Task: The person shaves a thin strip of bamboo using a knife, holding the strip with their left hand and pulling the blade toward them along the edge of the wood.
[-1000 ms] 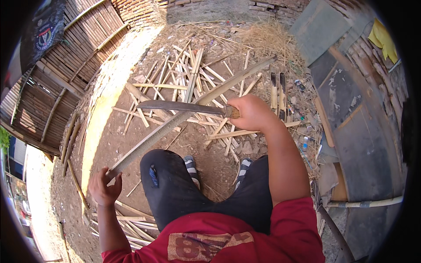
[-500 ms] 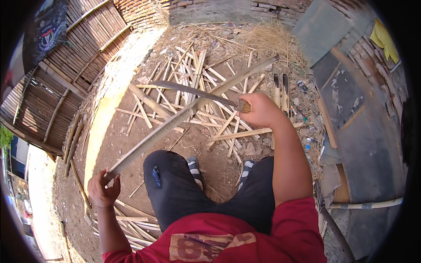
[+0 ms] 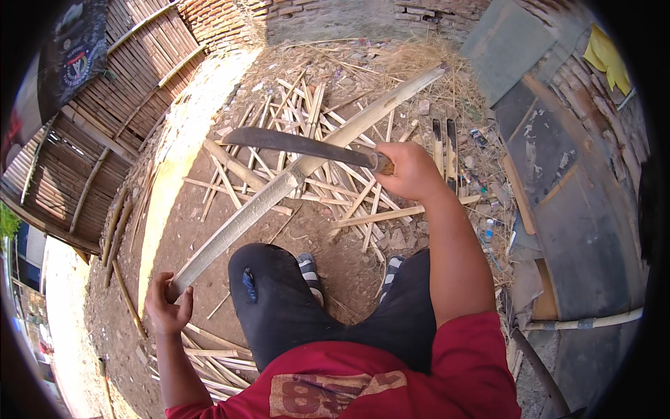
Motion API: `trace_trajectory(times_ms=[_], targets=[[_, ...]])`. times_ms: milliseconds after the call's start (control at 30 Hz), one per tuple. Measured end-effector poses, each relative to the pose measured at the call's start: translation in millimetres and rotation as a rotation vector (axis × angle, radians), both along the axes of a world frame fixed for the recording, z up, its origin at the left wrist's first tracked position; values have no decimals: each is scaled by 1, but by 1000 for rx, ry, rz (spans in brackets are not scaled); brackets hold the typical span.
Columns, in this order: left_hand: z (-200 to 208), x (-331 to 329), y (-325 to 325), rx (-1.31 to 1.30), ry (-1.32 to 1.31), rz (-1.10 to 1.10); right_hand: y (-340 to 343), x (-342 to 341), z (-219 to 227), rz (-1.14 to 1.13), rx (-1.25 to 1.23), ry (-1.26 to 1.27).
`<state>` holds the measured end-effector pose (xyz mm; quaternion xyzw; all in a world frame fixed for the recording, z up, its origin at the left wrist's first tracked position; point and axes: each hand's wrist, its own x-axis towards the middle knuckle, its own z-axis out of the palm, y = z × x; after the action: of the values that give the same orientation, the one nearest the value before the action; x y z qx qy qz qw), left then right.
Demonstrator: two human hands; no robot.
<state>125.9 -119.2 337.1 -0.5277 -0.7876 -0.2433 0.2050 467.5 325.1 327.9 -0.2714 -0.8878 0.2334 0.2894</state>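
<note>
- The long split bamboo piece [image 3: 287, 183] runs slantwise in front of the person, its near end by the left hand and its far end beyond the strip pile [image 3: 314, 108].
- The step in hand seems to be blade work on this bamboo piece: the machete [image 3: 293, 144] lies across the line of its middle, though whether the edge touches it I cannot tell.
- The next move probably calls for a steady near end and a controlled blade angle, with the left fingers well away from the edge.
- The left hand [image 3: 168, 311] is half curled at the bamboo piece's near end, pinching it between thumb and fingers; how firmly, I cannot tell.
- The right hand [image 3: 408, 170], to the right of the bamboo piece's middle, is wrapped in a fist round the machete's handle.
- A round pole [image 3: 234, 163] lies on the ground left of the bamboo piece's middle.
- The left knee [image 3: 258, 269] is just right of the bamboo piece's near half.
</note>
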Motion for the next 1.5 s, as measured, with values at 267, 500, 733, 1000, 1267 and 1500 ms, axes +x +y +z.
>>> trace_trajectory(times_ms=[267, 500, 733, 1000, 1267, 1500], targets=[[-2, 4, -2, -118, -520, -3, 12, 13, -12, -216, -147, 48], [-12, -3, -2, -165, -764, -59, -1, 0, 1, 26, 2, -93], [-15, 6, 6, -158, -625, 3, 49, 18, -54, -258, -650, 317], [-19, 29, 37, -29, -240, -67, -7, -31, -17, -14, -1158, 1028], [3, 46, 50, -201, -232, 57, 1, -31, -25, 54, -1308, 1237], [26, 40, 66, -411, -368, -106, 1, -27, -21, 144, -1247, 1266]])
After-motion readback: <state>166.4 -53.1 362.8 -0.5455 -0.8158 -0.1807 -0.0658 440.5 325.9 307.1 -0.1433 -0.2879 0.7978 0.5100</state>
